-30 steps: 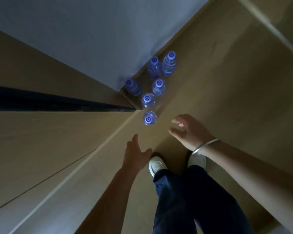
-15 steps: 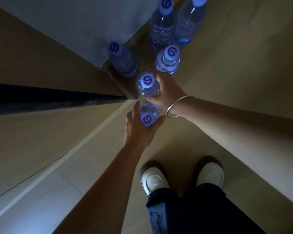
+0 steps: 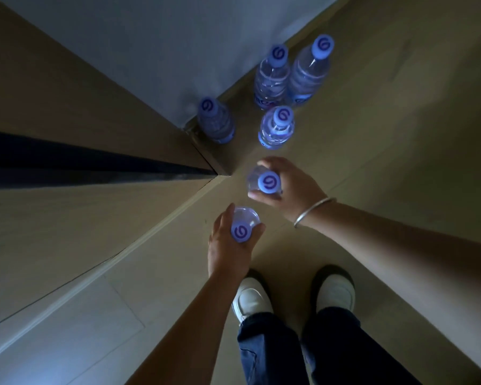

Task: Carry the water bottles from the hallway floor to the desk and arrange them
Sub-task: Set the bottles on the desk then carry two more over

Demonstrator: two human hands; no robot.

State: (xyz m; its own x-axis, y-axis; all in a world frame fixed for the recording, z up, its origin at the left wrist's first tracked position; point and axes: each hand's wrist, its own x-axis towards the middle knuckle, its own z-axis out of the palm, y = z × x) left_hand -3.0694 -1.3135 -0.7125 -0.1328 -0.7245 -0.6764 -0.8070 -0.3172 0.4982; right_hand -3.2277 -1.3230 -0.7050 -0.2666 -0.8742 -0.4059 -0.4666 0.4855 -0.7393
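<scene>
I am looking down into a dim indoor hallway, likely in a home or an office. A smooth beige floor (image 3: 386,140) is stretching toward 12 o'clock, a pale wall (image 3: 156,45) is meeting it at a baseboard corner (image 3: 206,151), and wood-toned panels (image 3: 67,218) with a dark gap (image 3: 67,159) are running off toward 9 o'clock, like a door frame.

Both hands, the left hand (image 3: 228,251) and right hand (image 3: 286,184), have gone from reaching empty to each gripping a bottle, left's bottle (image 3: 243,226) and right's bottle (image 3: 264,182), lifted clear of the row.
</scene>
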